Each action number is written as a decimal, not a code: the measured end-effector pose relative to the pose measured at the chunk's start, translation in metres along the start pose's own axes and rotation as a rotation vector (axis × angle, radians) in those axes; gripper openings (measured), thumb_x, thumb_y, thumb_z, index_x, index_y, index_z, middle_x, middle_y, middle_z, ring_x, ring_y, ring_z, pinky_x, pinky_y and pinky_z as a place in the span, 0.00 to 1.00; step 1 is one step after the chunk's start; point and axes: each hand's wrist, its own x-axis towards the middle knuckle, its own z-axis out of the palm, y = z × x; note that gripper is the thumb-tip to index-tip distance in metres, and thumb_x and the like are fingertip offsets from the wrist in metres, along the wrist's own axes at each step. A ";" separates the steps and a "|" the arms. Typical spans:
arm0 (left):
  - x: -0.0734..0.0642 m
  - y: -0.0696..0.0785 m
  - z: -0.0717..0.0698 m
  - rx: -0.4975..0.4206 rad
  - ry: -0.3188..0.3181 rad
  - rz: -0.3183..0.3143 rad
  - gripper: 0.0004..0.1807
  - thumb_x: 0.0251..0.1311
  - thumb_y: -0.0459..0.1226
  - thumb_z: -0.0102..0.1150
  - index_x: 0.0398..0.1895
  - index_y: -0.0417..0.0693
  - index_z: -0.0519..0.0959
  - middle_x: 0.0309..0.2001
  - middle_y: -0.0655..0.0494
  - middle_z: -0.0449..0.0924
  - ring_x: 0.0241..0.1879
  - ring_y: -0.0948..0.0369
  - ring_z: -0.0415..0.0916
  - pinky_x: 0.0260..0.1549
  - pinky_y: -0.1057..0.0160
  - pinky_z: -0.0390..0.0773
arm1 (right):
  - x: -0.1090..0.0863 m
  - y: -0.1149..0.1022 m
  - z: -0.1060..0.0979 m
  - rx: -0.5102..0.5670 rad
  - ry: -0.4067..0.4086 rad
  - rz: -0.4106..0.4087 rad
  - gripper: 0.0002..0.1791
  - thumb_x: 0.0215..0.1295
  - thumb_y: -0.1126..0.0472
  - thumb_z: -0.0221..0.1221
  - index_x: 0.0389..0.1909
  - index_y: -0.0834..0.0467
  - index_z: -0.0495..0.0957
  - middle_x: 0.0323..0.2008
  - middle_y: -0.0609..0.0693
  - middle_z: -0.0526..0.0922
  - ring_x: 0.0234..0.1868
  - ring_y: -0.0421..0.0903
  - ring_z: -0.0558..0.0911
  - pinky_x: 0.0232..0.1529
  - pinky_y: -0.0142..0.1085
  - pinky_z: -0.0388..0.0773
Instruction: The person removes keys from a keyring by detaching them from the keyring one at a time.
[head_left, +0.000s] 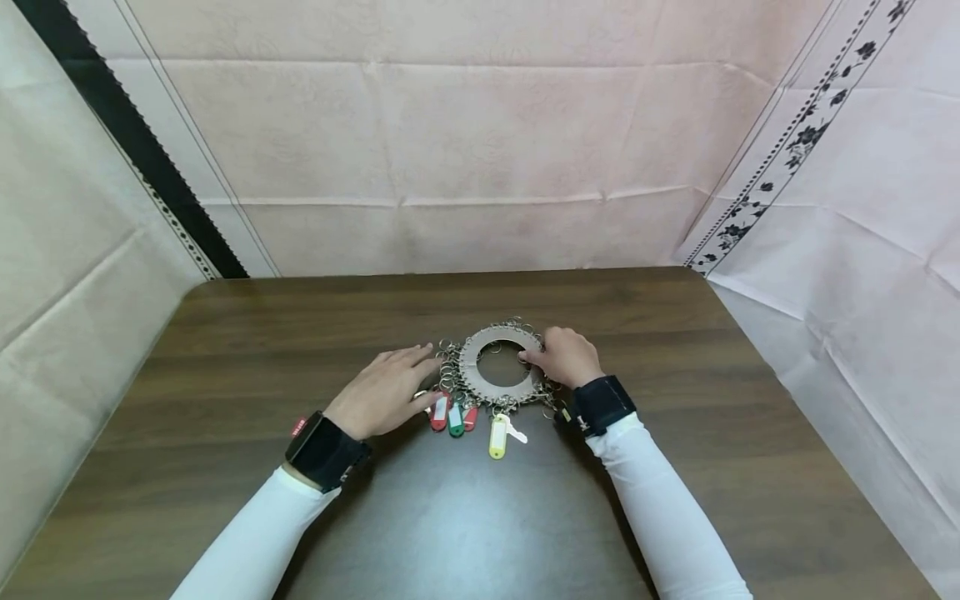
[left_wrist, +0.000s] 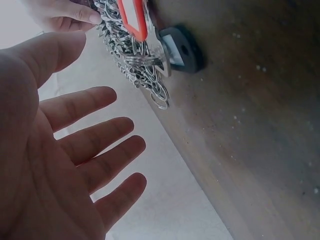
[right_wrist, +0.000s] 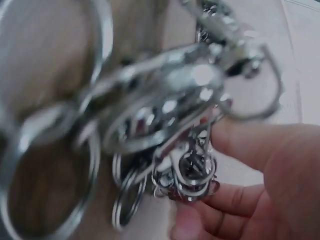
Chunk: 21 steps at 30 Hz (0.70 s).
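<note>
A flat grey metal ring point(head_left: 495, 392), its rim crowded with small split rings point(head_left: 452, 367), is held at its right side by my right hand point(head_left: 566, 357), thumb on top. Hanging towards me are two red key tags point(head_left: 439, 412), a green tag point(head_left: 456, 418) and a yellow tag point(head_left: 498, 437) with a pale key point(head_left: 516, 431). My left hand point(left_wrist: 70, 165) has its fingers spread apart, close to the ring's left side and gripping nothing. In the right wrist view, split rings point(right_wrist: 165, 100) fill the foreground, blurred, and partly hide my right hand point(right_wrist: 280, 185).
The brown wood-grain table point(head_left: 300, 333) lies under everything. Pale cloth point(head_left: 480, 133) hangs behind its far edge, with more cloth at both sides. A black band point(head_left: 322, 450) wraps my left wrist and another point(head_left: 603, 404) my right.
</note>
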 end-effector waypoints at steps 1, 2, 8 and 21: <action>0.000 0.000 0.000 -0.001 -0.001 -0.005 0.30 0.65 0.54 0.52 0.65 0.47 0.71 0.69 0.43 0.65 0.69 0.50 0.59 0.66 0.47 0.58 | 0.001 0.000 0.001 0.030 -0.013 0.002 0.22 0.62 0.40 0.59 0.21 0.55 0.76 0.20 0.48 0.76 0.23 0.47 0.74 0.22 0.39 0.68; -0.001 -0.001 -0.001 -0.002 0.000 -0.008 0.30 0.65 0.54 0.52 0.65 0.47 0.71 0.69 0.43 0.65 0.69 0.50 0.59 0.66 0.47 0.58 | 0.002 0.001 0.002 0.065 -0.025 0.002 0.22 0.62 0.41 0.58 0.20 0.54 0.76 0.19 0.48 0.76 0.22 0.46 0.73 0.22 0.38 0.68; -0.001 -0.001 -0.003 0.001 0.004 -0.008 0.31 0.65 0.55 0.52 0.65 0.47 0.71 0.69 0.44 0.64 0.69 0.51 0.59 0.66 0.48 0.57 | 0.005 0.011 0.005 0.320 -0.052 -0.039 0.26 0.66 0.46 0.57 0.14 0.56 0.65 0.13 0.45 0.62 0.16 0.44 0.63 0.23 0.36 0.63; 0.001 -0.001 -0.004 0.010 0.001 -0.010 0.31 0.65 0.55 0.52 0.64 0.47 0.72 0.67 0.44 0.68 0.67 0.52 0.63 0.66 0.49 0.58 | 0.002 0.022 -0.007 0.553 -0.160 -0.074 0.23 0.70 0.47 0.52 0.19 0.58 0.68 0.16 0.45 0.60 0.18 0.43 0.61 0.22 0.35 0.60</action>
